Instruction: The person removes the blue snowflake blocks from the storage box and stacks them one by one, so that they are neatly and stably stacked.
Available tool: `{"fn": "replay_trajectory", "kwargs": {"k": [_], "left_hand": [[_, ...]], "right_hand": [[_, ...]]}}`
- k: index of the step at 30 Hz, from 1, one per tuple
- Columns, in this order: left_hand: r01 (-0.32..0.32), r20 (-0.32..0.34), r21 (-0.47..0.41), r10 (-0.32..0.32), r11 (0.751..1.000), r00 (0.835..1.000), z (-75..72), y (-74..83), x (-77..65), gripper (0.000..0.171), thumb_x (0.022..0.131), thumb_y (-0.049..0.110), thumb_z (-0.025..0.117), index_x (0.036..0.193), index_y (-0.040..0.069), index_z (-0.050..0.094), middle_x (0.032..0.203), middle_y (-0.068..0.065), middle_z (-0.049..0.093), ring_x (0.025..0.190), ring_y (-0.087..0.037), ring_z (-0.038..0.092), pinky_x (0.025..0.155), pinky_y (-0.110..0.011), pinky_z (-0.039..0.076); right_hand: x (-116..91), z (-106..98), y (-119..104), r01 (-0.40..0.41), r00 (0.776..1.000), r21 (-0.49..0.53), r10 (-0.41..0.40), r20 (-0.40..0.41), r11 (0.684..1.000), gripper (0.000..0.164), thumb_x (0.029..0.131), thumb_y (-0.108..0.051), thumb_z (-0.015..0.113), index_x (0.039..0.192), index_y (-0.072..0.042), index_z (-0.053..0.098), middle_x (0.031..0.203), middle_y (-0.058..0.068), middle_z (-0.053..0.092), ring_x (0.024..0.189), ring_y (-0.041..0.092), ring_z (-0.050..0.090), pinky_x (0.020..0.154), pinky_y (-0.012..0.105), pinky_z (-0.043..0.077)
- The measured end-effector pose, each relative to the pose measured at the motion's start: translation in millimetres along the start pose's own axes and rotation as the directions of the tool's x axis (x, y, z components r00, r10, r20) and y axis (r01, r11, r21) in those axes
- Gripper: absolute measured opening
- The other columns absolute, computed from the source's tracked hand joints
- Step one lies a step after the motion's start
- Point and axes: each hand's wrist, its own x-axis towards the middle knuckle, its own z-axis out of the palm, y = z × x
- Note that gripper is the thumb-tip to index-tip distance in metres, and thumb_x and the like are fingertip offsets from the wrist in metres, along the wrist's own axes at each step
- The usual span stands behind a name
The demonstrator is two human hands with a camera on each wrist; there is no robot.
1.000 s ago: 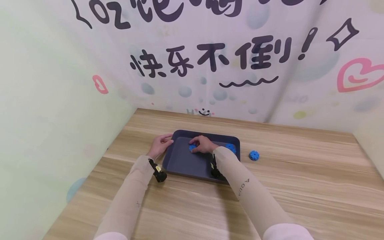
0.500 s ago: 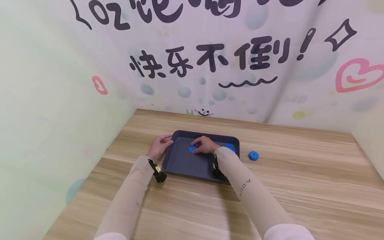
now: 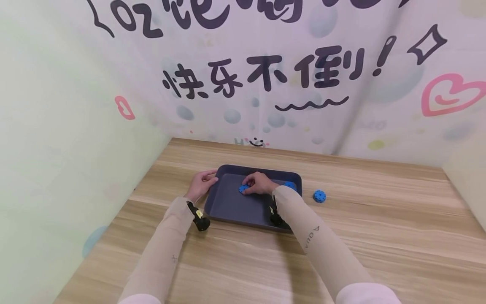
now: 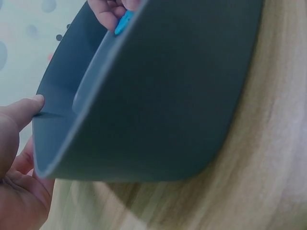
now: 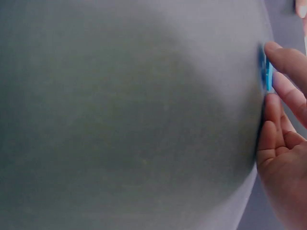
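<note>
One blue disc (image 3: 243,188), of at least three in the head view, is in the dark tray (image 3: 233,207), partly covered by the right hand (image 3: 260,184) pinching it. The right sleeve (image 3: 322,240) overlaps a second disc (image 3: 290,184); a third disc (image 3: 319,196) sits on the wooden table (image 3: 372,211), before a printed cloth (image 3: 212,114). The left hand (image 3: 200,185) grips the tray's left rim. Left wrist: just a blue sliver shows. Right wrist: the pinched disc appears edge-on, the right hand cut off.
</note>
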Motion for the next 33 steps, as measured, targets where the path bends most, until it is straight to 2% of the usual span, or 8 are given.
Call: {"fn": "replay_trajectory", "kwargs": {"k": [4,11,16,19,23,28,33], "left_hand": [[-0.014,-0.001,0.002,0.014,1.0,1.0,0.6,0.1,1.2,0.035,0.083,0.008,0.06,0.116,0.0,0.057,0.097,-0.021,0.061,0.085,-0.026,0.057,0.064,-0.022,0.043],[-0.019,0.016,0.008,0.019,1.0,1.0,0.6,-2.6,2.4,0.036,0.084,0.01,0.06,0.118,0.0,0.055,0.101,-0.021,0.06,0.088,-0.027,0.056,0.069,-0.028,0.045],[-0.028,0.022,0.002,0.028,1.0,0.999,0.3,-2.6,1.0,0.035,0.084,0.01,0.06,0.117,0.0,0.056,0.102,-0.022,0.06,0.089,-0.029,0.057,0.07,-0.029,0.046],[-0.038,0.022,0.008,0.038,0.999,0.999,-0.4,-2.2,-0.2,0.035,0.084,0.01,0.06,0.117,-0.001,0.056,0.102,-0.022,0.06,0.089,-0.029,0.057,0.071,-0.03,0.046],[-0.043,0.024,0.01,0.043,0.999,0.999,-1.4,-2.1,-1.5,0.035,0.084,0.009,0.06,0.117,-0.002,0.055,0.103,-0.023,0.06,0.091,-0.03,0.057,0.073,-0.032,0.046],[-0.04,0.027,-0.009,0.04,0.999,0.999,-1.2,-4.1,-1.6,0.035,0.084,0.008,0.059,0.117,-0.003,0.055,0.098,-0.023,0.061,0.086,-0.029,0.058,0.066,-0.025,0.046],[-0.038,0.027,-0.008,0.038,0.999,0.999,0.4,-4.8,0.7,0.035,0.084,0.008,0.06,0.116,-0.003,0.055,0.093,-0.023,0.062,0.079,-0.027,0.058,0.06,-0.02,0.044]], "right_hand": [[-3.6,-3.8,-0.4,0.026,1.0,0.011,-0.026,0.005,1.0,0.029,0.074,-0.017,0.071,0.098,-0.002,0.064,0.087,0.004,0.059,0.079,0.015,0.05,0.071,0.025,0.043],[-10.2,-11.2,-0.8,0.046,0.999,0.031,-0.046,-0.006,0.998,0.027,0.074,-0.015,0.071,0.096,-0.001,0.064,0.082,0.003,0.061,0.074,0.012,0.052,0.067,0.022,0.044],[-17.0,-20.3,-6.2,0.071,0.997,0.079,-0.07,-0.015,0.994,0.028,0.076,-0.013,0.07,0.099,0.0,0.062,0.084,0.004,0.061,0.074,0.012,0.053,0.065,0.023,0.045],[-21.6,-27.2,-9.9,0.081,0.997,0.105,-0.079,-0.019,0.991,0.03,0.077,-0.013,0.069,0.102,0.001,0.061,0.087,0.006,0.061,0.076,0.013,0.054,0.067,0.024,0.046],[-28.4,-36.0,-10.3,0.111,0.993,0.093,-0.107,-0.048,0.989,0.032,0.076,-0.015,0.069,0.103,0.0,0.061,0.089,0.006,0.061,0.079,0.013,0.055,0.071,0.024,0.046],[-42.8,-43.8,-5.0,0.158,0.985,0.059,-0.153,-0.085,0.986,0.032,0.076,-0.014,0.069,0.103,0.001,0.062,0.087,0.007,0.06,0.077,0.014,0.053,0.072,0.026,0.045],[-61.1,-47.1,2.7,0.138,0.987,0.048,-0.133,-0.095,0.989,0.031,0.076,-0.014,0.069,0.102,0.002,0.062,0.088,0.008,0.06,0.076,0.013,0.052,0.071,0.025,0.046]]}}
